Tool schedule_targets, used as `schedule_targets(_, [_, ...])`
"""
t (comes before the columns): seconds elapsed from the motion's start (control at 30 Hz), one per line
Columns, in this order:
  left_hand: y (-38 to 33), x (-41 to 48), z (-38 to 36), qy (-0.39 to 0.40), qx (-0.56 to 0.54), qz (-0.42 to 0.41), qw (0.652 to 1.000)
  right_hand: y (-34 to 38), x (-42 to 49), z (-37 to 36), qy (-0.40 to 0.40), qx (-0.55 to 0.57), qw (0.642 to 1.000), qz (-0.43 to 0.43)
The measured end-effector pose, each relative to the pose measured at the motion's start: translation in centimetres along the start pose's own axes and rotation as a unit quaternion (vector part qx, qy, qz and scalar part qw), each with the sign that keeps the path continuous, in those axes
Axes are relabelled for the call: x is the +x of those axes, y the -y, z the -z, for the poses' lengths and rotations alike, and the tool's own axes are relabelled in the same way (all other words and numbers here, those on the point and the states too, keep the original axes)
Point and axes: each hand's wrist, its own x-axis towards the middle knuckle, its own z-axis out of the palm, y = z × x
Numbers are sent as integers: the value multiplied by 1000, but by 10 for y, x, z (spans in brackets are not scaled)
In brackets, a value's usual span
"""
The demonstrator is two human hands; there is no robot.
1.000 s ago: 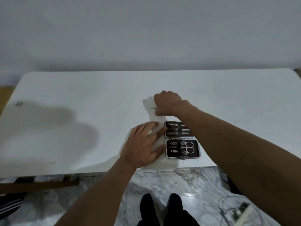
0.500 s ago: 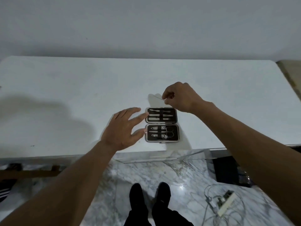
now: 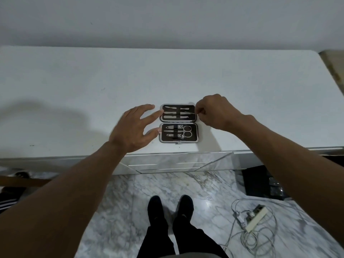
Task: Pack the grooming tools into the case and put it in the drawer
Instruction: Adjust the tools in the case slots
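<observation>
Left hand (image 3: 132, 127) blocks case (image 3: 194, 139) left, right hand (image 3: 214, 112) pinching tool (image 3: 191, 113) blocks right; tabletop (image 3: 167, 71) beyond open.

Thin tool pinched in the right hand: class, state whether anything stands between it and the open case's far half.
Nothing visible does. The right hand pinches the thin tool at the right edge of the case, its tip over the far half. The left hand has its fingertips at the case's left edge, aside.

Splayed left hand (image 3: 133, 128), pinching right hand (image 3: 214, 112).
</observation>
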Motion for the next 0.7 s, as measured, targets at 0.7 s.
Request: schedule_targets(0.7, [0, 0, -1, -16, -7, -2, 1000, 18, 22, -6, 12, -37, 999, 24])
